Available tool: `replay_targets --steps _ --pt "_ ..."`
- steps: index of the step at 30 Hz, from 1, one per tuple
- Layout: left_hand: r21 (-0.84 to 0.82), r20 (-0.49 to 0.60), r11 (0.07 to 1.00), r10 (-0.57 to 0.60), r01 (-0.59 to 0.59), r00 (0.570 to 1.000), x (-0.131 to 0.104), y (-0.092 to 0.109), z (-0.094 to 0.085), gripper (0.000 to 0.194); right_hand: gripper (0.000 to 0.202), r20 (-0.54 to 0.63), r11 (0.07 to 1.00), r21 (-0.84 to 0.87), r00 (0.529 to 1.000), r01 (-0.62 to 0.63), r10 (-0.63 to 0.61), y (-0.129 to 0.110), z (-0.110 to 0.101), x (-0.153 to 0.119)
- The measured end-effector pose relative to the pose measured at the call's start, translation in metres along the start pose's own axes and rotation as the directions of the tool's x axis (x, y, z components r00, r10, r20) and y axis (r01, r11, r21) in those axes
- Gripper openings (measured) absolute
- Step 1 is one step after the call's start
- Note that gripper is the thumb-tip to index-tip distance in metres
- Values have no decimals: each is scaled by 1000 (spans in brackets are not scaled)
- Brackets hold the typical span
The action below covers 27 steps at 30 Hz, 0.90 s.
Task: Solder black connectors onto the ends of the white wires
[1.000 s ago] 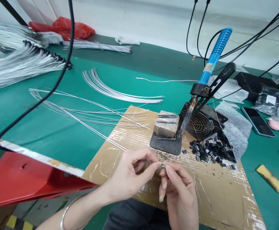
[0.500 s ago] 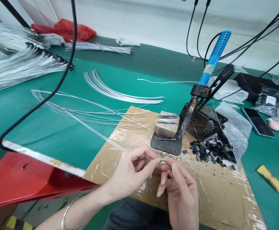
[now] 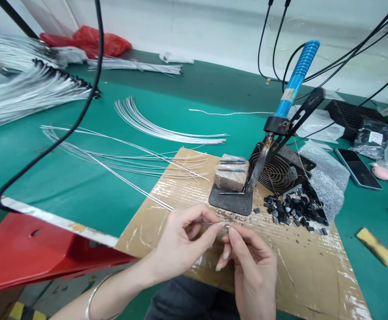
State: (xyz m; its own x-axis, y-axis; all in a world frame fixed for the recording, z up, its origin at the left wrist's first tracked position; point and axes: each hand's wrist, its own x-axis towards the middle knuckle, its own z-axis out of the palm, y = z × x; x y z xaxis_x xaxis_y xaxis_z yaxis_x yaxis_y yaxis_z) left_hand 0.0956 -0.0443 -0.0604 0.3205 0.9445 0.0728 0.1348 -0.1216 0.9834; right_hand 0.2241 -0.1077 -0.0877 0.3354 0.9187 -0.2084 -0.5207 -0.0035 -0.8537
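My left hand [image 3: 187,242] pinches the end of a thin white wire [image 3: 130,183] that runs back to the upper left over the green table. Thumb and forefinger of my right hand [image 3: 254,260] are closed at the same spot, fingertips nearly touching the left ones; what they pinch is too small to make out. Both hands are over a tape-covered cardboard sheet [image 3: 314,275]. Behind them, a block [image 3: 231,180] with metal tips on it rests on a black plate. A blue-handled soldering iron [image 3: 289,93] leans in its stand.
Small black pieces [image 3: 295,206] are heaped right of the stand, near a phone [image 3: 358,169] and a yellow sponge [image 3: 376,247]. More white wires [image 3: 170,131] lie on the green table [image 3: 194,93]. A black cable [image 3: 89,98] hangs at the left.
My right thumb has closed down against the forefinger beside the left fingertips. My left hand has barely moved. The whole view has shifted slightly.
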Motion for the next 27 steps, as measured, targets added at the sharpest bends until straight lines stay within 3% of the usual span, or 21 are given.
replay_targets --steps 12,20,27 --pt "45 5 998 51 -51 999 -3 -4 -1 24 19 74 997 71 997 -26 20 -11 7 5" --pt "116 23 984 135 -137 991 -2 -1 -2 23 20 137 993 45 985 -109 101 -16 -2 7" --pt "130 18 985 110 -111 994 -4 0 -3 25 17 198 986 6 967 -164 159 -18 -10 7"
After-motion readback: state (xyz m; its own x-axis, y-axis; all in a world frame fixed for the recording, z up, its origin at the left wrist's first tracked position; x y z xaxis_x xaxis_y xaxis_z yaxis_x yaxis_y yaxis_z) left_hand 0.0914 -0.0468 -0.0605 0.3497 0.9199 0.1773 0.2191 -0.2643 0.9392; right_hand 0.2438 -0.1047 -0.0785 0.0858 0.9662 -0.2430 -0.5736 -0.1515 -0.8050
